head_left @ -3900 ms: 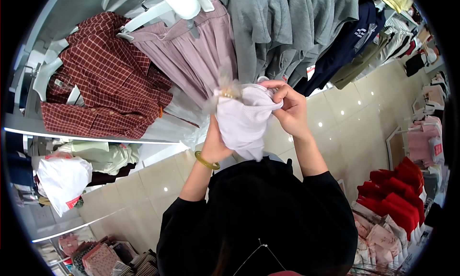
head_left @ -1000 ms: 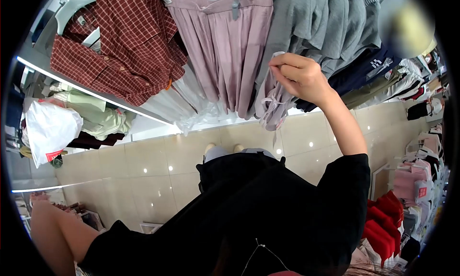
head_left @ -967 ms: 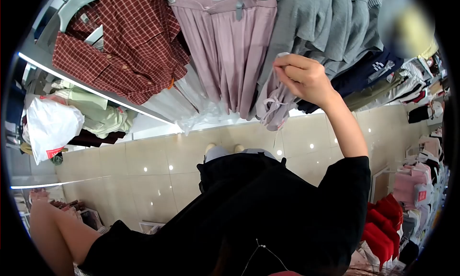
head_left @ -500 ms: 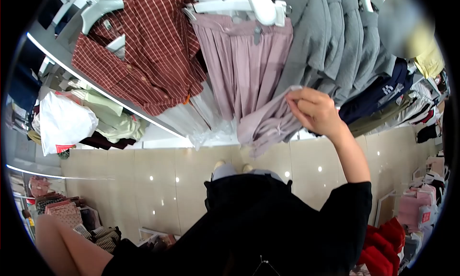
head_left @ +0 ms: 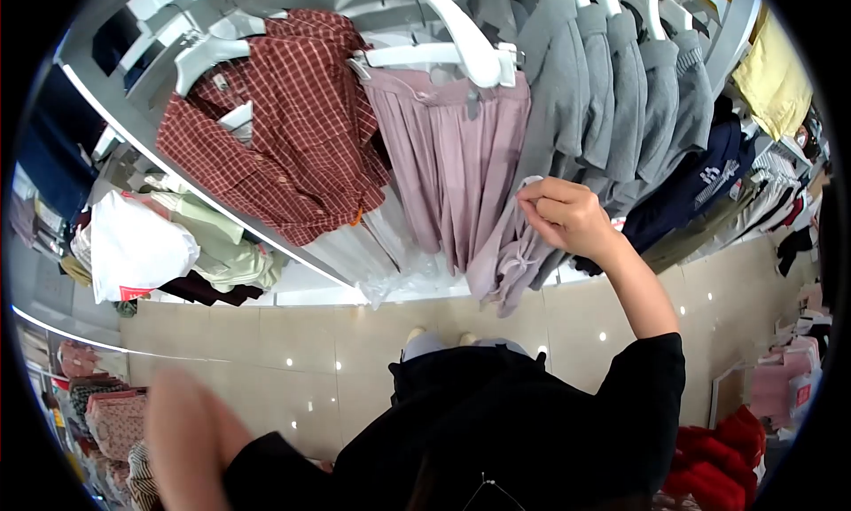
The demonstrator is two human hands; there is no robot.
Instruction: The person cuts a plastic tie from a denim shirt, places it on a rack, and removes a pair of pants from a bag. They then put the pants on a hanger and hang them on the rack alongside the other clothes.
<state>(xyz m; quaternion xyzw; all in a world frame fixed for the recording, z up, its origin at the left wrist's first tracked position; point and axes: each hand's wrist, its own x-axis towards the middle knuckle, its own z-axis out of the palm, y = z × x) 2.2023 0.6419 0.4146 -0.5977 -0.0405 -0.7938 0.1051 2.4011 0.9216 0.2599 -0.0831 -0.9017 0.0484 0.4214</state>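
Shop rack (head_left: 461, 54) of hung clothes overhead. Right hand (head_left: 567, 217) pinched shut on lilac garment (head_left: 510, 258), cloth drooping below the fingers, just right of pleated skirt (head_left: 452, 170). Left hand out of frame.

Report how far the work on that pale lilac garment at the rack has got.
Done: nothing looks finished; the lilac garment is not on a hanger. In hand: the right hand pinches its top edge and holds it up beside the pink skirt on the rack; the left arm hangs low, away from it. Left: the garment hangs loose from the fingers alone.
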